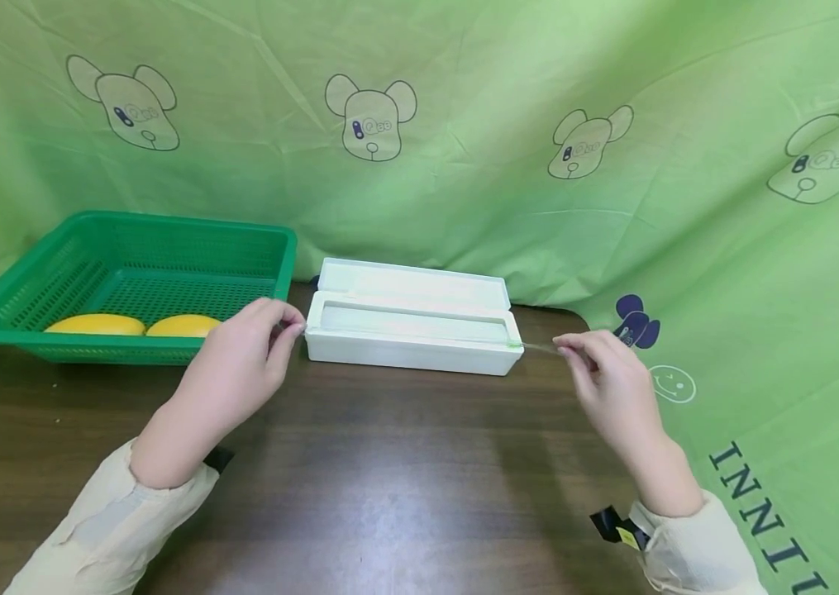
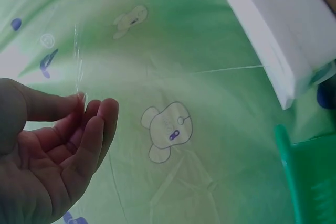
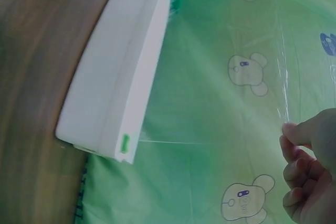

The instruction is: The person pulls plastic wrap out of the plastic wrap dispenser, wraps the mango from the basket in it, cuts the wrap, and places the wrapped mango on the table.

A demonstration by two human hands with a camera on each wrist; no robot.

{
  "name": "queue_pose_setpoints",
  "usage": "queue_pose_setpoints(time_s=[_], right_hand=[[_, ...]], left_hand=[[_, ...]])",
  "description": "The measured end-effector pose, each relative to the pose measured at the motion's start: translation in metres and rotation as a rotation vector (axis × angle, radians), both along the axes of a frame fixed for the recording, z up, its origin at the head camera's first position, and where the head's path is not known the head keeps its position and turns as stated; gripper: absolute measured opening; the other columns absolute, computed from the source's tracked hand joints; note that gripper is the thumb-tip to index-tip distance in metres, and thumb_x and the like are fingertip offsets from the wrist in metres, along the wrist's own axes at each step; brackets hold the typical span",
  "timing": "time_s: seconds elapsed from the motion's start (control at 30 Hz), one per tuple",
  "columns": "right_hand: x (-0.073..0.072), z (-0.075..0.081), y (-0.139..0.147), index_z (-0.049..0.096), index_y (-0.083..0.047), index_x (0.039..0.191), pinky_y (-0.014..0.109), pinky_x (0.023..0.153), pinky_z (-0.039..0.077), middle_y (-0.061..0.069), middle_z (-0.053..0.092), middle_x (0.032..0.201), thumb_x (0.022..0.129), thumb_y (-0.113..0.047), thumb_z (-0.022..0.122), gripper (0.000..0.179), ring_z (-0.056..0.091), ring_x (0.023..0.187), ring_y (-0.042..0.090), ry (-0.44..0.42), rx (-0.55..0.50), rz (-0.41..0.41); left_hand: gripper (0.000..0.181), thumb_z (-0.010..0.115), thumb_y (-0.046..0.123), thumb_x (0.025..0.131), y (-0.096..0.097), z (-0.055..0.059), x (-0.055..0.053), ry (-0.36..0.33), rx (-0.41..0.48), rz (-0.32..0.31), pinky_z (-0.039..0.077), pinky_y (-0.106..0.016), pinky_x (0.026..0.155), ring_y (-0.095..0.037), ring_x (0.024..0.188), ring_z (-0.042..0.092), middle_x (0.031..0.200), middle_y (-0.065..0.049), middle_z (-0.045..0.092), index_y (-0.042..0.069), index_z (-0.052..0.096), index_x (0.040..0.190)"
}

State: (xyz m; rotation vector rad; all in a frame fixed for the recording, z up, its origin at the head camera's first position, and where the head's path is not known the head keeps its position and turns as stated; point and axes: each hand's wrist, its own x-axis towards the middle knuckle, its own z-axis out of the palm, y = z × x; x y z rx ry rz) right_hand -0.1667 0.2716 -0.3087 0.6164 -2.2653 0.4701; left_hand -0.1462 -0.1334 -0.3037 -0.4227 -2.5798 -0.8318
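A long white cling film dispenser box (image 1: 412,353) lies on the table with its lid (image 1: 419,283) raised at the back. My left hand (image 1: 244,364) is at the box's left end, thumb and fingers pinching the edge of a clear sheet of cling film (image 2: 78,64). Off the right end, my right hand (image 1: 616,392) pinches the film's other edge between thumb and fingers. In the right wrist view the clear film (image 3: 285,90) runs up from those fingertips. A small green piece (image 1: 514,344) sits at the box's front right corner.
Left of the box stands a green plastic basket (image 1: 188,223) with two yellow oval things (image 1: 95,325) inside. A green curtain (image 1: 464,198) with mouse prints hangs behind and to the right. The brown wooden table (image 1: 382,463) stretches in front.
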Motion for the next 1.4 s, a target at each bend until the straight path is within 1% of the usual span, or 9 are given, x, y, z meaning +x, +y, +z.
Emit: queue_pose_setpoints(time_s=[0.1,0.27,0.43,0.57,0.63,0.83,0.97,1.1,1.4], right_hand=[[0.007,-0.006,0.002,0.075,0.001,0.101,0.020,0.065,0.039,0.008,0.066,0.082,0.082,0.014,0.077,0.023,0.053,0.070,0.014,-0.010,0.005,0.015],[0.017,-0.016,0.008,0.072,-0.001,0.091,0.016,0.069,0.043,0.003,0.067,0.083,0.077,0.018,0.076,0.024,0.055,0.074,0.012,-0.062,0.033,0.095],[0.025,-0.030,0.014,0.071,-0.006,0.089,0.013,0.074,0.045,-0.004,0.067,0.085,0.073,0.019,0.077,0.030,0.058,0.078,0.010,-0.159,0.056,0.160],[0.028,-0.043,0.016,0.070,-0.010,0.088,0.015,0.074,0.046,-0.008,0.066,0.088,0.073,0.018,0.078,0.033,0.058,0.080,0.009,-0.204,0.077,0.227],[0.029,-0.049,0.017,0.069,-0.011,0.088,0.015,0.074,0.046,-0.008,0.064,0.090,0.072,0.018,0.078,0.034,0.058,0.080,0.008,-0.218,0.095,0.267],[0.028,-0.068,0.019,0.070,-0.015,0.088,0.015,0.078,0.048,-0.009,0.060,0.092,0.071,0.015,0.081,0.035,0.060,0.081,0.007,-0.252,0.180,0.327],[0.024,-0.081,0.018,0.071,-0.014,0.088,0.024,0.073,0.053,-0.011,0.064,0.087,0.073,0.012,0.082,0.032,0.061,0.080,0.009,-0.309,0.243,0.353],[0.020,-0.092,0.013,0.070,-0.012,0.087,0.032,0.071,0.055,-0.009,0.066,0.085,0.077,0.010,0.080,0.026,0.062,0.079,0.010,-0.381,0.282,0.363],[0.011,-0.108,0.006,0.069,-0.013,0.085,0.034,0.071,0.055,-0.009,0.065,0.083,0.085,0.006,0.076,0.020,0.062,0.078,0.010,-0.490,0.306,0.334]], left_hand=[[0.004,0.067,0.002,0.095,-0.003,-0.009,0.008,-0.025,-0.010,-0.032,0.052,-0.038,0.069,-0.022,0.076,0.056,0.090,-0.007,0.061,0.001,0.067,0.099],[0.004,0.070,0.004,0.091,-0.008,-0.024,0.020,-0.096,-0.023,-0.088,0.054,-0.038,0.071,-0.018,0.079,0.058,0.087,0.000,0.061,0.007,0.069,0.093],[0.005,0.072,0.007,0.091,-0.009,-0.043,0.026,-0.179,-0.041,-0.134,0.055,-0.037,0.072,-0.014,0.078,0.058,0.085,0.005,0.061,0.011,0.069,0.090],[0.006,0.073,0.012,0.093,-0.007,-0.060,0.028,-0.265,-0.074,-0.143,0.051,-0.032,0.066,-0.010,0.072,0.053,0.081,0.008,0.058,0.013,0.069,0.088],[0.009,0.073,0.016,0.094,-0.006,-0.067,0.028,-0.291,-0.098,-0.140,0.048,-0.030,0.062,-0.008,0.067,0.050,0.078,0.008,0.056,0.013,0.069,0.086],[0.018,0.076,0.019,0.094,-0.002,-0.087,0.022,-0.298,-0.194,-0.108,0.044,-0.030,0.055,-0.009,0.060,0.047,0.071,0.008,0.051,0.014,0.069,0.079],[0.020,0.079,0.018,0.090,-0.002,-0.097,0.016,-0.286,-0.277,-0.115,0.045,-0.032,0.055,-0.011,0.060,0.049,0.070,0.007,0.050,0.015,0.068,0.074],[0.020,0.081,0.015,0.087,0.000,-0.102,0.009,-0.289,-0.338,-0.115,0.048,-0.035,0.056,-0.013,0.062,0.055,0.069,0.007,0.054,0.016,0.069,0.071],[0.023,0.082,0.014,0.085,0.003,-0.105,0.000,-0.356,-0.402,-0.109,0.052,-0.038,0.058,-0.017,0.063,0.059,0.067,0.005,0.058,0.015,0.067,0.068]])
